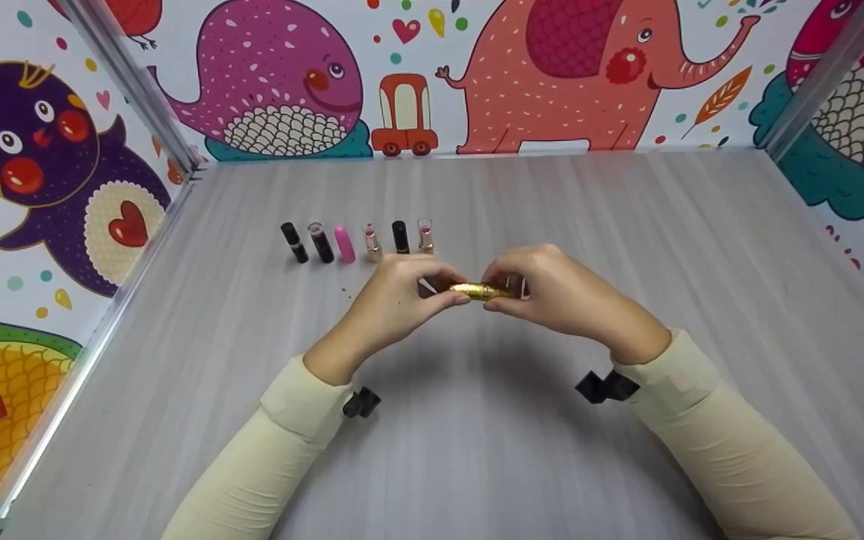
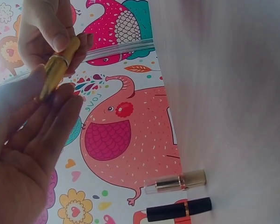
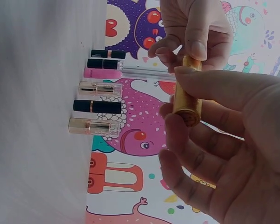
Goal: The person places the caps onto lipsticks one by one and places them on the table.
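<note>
A gold lipstick tube (image 1: 477,290) is held level above the table between both hands. My left hand (image 1: 409,296) pinches one end with thumb and fingers. My right hand (image 1: 552,289) pinches the other end. In the left wrist view a thin seam rings the gold lipstick tube (image 2: 56,70) near its middle, and the two parts look joined. The right wrist view shows the round end face of the gold lipstick tube (image 3: 188,102) by the right fingers. Parts of the tube are hidden behind the fingers.
Several lipsticks stand upright in a row beyond the left hand, among them a pink one (image 1: 344,244), a black one (image 1: 400,236) and a clear-capped one (image 1: 425,234). Cartoon-printed panels (image 1: 417,45) border the grey table (image 1: 627,202). Tiny dark specks lie near the left hand.
</note>
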A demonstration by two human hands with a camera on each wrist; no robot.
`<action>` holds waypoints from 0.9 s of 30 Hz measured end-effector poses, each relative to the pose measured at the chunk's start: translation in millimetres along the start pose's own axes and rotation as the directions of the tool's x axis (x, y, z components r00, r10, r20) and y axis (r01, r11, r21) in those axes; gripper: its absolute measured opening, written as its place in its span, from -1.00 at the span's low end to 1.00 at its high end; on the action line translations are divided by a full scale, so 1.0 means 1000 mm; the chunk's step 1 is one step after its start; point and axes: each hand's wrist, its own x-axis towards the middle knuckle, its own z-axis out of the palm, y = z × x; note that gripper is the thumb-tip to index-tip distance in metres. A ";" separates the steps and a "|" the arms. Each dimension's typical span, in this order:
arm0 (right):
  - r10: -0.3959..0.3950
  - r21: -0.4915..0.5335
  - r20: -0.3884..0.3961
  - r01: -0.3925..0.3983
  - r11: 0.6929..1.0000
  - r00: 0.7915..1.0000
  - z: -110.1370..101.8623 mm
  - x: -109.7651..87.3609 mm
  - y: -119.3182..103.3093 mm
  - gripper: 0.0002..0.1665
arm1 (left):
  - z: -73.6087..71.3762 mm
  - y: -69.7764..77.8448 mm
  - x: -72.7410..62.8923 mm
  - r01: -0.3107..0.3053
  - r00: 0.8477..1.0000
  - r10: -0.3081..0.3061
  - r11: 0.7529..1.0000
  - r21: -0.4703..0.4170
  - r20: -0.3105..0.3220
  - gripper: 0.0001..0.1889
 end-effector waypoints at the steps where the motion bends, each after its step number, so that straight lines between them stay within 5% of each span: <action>1: -0.010 0.000 -0.011 0.010 1.000 1.000 0.000 0.000 0.000 -0.80 | 0.000 0.000 0.000 0.000 1.000 0.000 1.000 0.000 -0.003 -0.84; 27: -0.062 -0.010 0.002 0.062 0.998 0.998 0.007 0.001 0.000 -0.79 | 0.000 0.004 -0.001 -0.044 0.999 0.044 0.999 0.013 -0.010 -0.84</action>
